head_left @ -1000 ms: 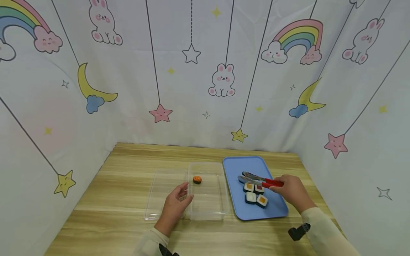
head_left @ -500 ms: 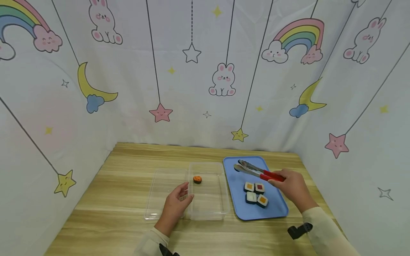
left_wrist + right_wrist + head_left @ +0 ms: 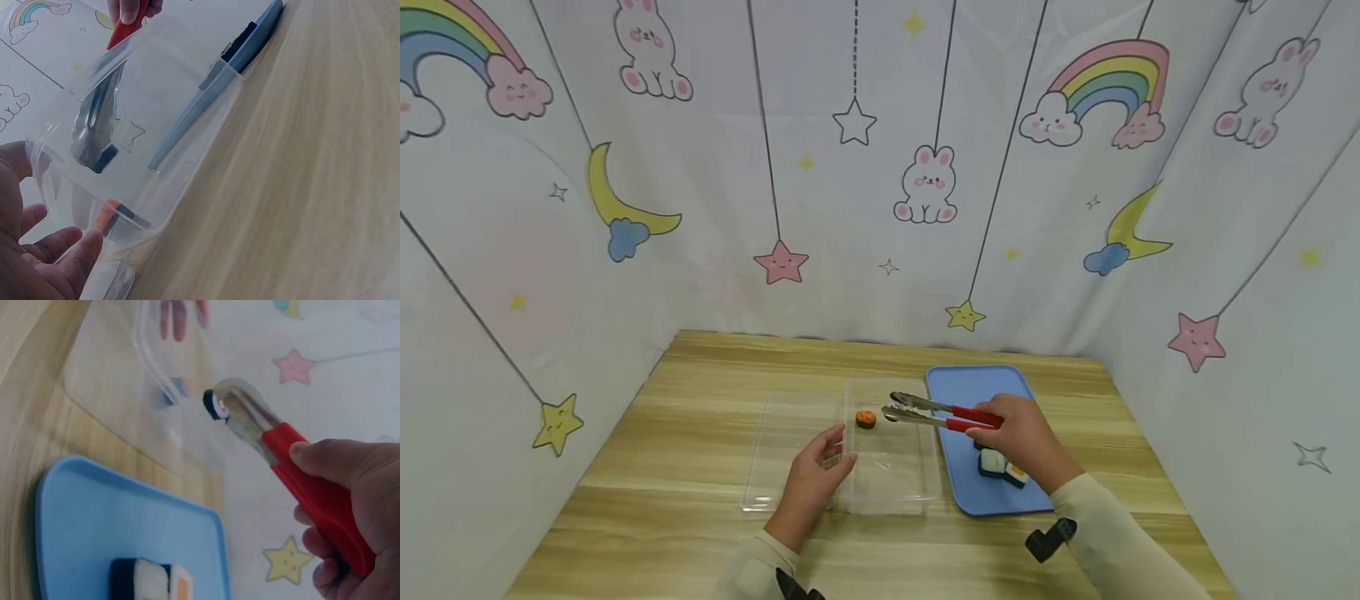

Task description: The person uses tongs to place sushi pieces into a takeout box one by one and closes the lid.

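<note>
My right hand grips red-handled metal tongs, whose tips are over the clear plastic box. Between those tips is a small sushi roll with a dark wrap and white filling. Inside the box, toward its far left, sits an orange-topped sushi piece. My left hand rests at the box's left wall with fingers relaxed and spread, as the left wrist view also shows. On the blue tray are white-topped sushi and yellow-centred sushi, partly hidden by my right hand.
The box's clear lid lies flat on the wooden table, left of the box and partly behind my left hand. A white curtain with printed cartoons surrounds the table on its back and sides.
My right hand has carried the tongs, with the sushi roll in them, left from above the tray to above the box. My left hand stays at the box's wall.
</note>
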### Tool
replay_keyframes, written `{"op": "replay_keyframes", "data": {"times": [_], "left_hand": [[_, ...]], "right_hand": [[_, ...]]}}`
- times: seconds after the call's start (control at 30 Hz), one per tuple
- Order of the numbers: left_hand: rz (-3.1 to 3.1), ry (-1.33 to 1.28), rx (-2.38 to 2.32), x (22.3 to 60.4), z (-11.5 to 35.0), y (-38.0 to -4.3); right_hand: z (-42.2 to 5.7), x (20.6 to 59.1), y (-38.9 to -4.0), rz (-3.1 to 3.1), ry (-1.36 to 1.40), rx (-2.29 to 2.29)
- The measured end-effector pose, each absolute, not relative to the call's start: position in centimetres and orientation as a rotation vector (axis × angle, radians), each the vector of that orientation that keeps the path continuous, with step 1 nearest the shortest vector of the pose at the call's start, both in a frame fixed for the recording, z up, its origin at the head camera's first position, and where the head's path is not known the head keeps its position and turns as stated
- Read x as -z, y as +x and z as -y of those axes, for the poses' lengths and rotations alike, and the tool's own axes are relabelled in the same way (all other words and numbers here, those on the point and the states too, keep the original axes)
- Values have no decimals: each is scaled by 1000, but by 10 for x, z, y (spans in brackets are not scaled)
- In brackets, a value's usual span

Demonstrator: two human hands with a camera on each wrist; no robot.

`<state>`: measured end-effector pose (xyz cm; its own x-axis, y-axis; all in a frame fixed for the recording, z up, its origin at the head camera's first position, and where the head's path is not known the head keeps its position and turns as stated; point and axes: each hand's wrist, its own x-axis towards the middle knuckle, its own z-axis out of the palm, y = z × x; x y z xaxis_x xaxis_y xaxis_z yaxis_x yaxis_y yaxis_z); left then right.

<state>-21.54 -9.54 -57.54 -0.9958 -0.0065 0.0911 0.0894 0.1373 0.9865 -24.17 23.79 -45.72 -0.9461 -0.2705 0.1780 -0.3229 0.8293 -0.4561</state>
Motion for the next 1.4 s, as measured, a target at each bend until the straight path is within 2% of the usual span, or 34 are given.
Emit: {"op": "replay_keyframes", "data": {"times": [0.33,0.73,0.9,1.2,1.4], "left_hand": [[2316,-71,2005,577,93,-218],[2303,-121,2007,576,95,-215],[2297,-107,2023,574,96,-214],[2297,-99,2011,575,94,-216],[2302,-93,2006,576,93,-217]], "right_hand": [[-213,463,-256,2960,536,-666],[-204,456,-254,2979,529,-522],[-226,458,-246,2893,467,-565],[-297,459,-221,2742,261,-765],[-344,476,-201,2864,131,-711]]}}
